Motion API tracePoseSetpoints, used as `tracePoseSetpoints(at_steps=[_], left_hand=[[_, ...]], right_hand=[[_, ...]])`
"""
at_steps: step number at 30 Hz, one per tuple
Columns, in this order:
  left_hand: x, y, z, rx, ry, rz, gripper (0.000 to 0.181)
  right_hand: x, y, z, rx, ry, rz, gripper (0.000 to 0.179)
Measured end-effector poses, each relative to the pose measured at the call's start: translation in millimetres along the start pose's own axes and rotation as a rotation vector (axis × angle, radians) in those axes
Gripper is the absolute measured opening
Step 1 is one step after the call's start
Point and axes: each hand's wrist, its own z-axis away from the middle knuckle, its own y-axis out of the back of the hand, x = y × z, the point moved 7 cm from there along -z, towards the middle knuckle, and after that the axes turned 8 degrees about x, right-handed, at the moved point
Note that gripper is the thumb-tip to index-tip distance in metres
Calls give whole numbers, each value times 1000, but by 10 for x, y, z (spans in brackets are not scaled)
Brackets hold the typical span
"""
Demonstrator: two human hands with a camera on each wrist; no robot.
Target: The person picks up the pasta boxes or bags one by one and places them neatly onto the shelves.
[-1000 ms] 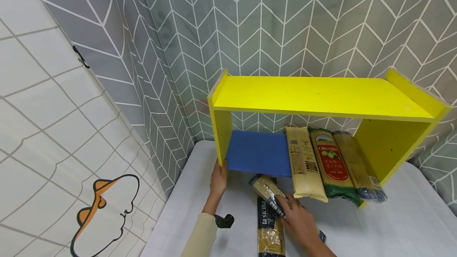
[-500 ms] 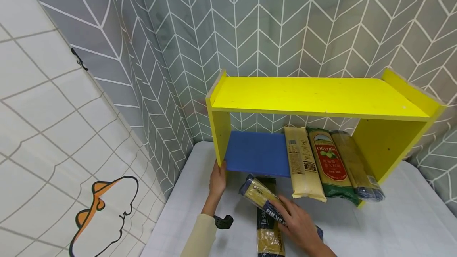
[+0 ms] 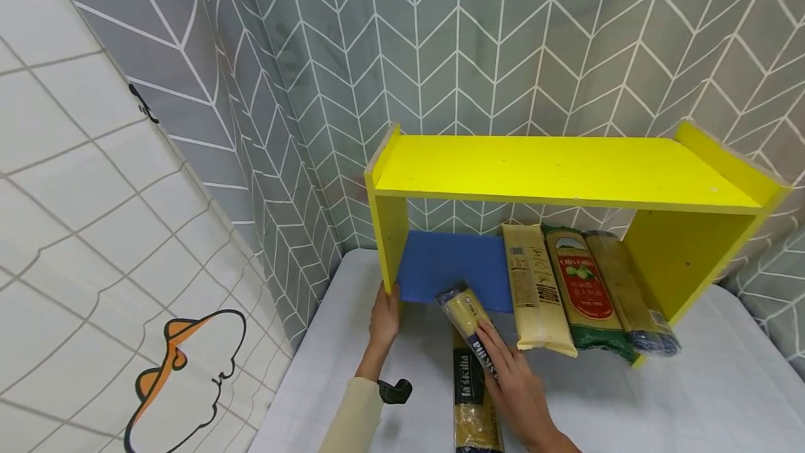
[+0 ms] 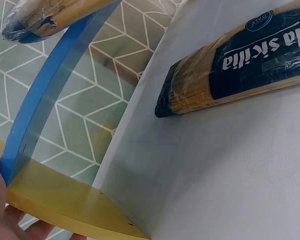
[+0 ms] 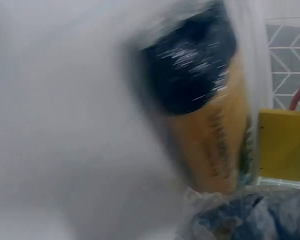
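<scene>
My right hand (image 3: 518, 386) grips a clear-wrapped spaghetti pack (image 3: 472, 324) with a dark blue label. Its far end overlaps the front edge of the blue shelf board (image 3: 453, 268); in the left wrist view the tip of this held pack (image 4: 45, 20) shows above the board. My left hand (image 3: 383, 317) holds the lower front corner of the yellow shelf's left side panel (image 3: 386, 236), fingers curled beneath it. Below the held pack, a second spaghetti pack (image 3: 468, 376) marked "la sicilia" lies on the white tabletop (image 4: 199, 170). The right wrist view is blurred.
On the right part of the blue board lie a cream pasta pack (image 3: 534, 278), a green and red Olivoila pack (image 3: 585, 282) and another spaghetti pack (image 3: 629, 292), side by side. The yellow top board (image 3: 553, 166) spans above them. A patterned curtain (image 3: 465, 54) hangs behind.
The right hand has lifted the spaghetti pack forward and turned it more upright in the view, bringing its far end to the blue board's edge. The left hand stays on the side panel.
</scene>
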Motion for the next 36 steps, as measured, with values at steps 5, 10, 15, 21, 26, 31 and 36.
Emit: tracePoseSetpoints(at_steps=[5,10,15,21,26,31,36], left_hand=[[10,-17,-1,2,-2,-3,40],[-3,-19,3,-2,-2,-7,42],[-9,-12,-10,1,-8,7,40],[-10,-15,-14,-3,-15,9,42],[-16,-35,-14,-16,-9,11,43],[-13,-33,-14,-18,-1,13,43],[8,-21,0,-24,8,19,42]], right_hand=[[-34,-6,-103,6,-70,48,100],[-106,-16,-196,-13,-74,80,95],[-157,-26,-308,-44,-109,69,81],[-183,-68,-406,-104,-113,111,75],[-175,-91,-501,-136,-116,130,70],[-167,-92,-632,-153,-134,123,65],[-136,-90,-718,-163,-149,121,64]])
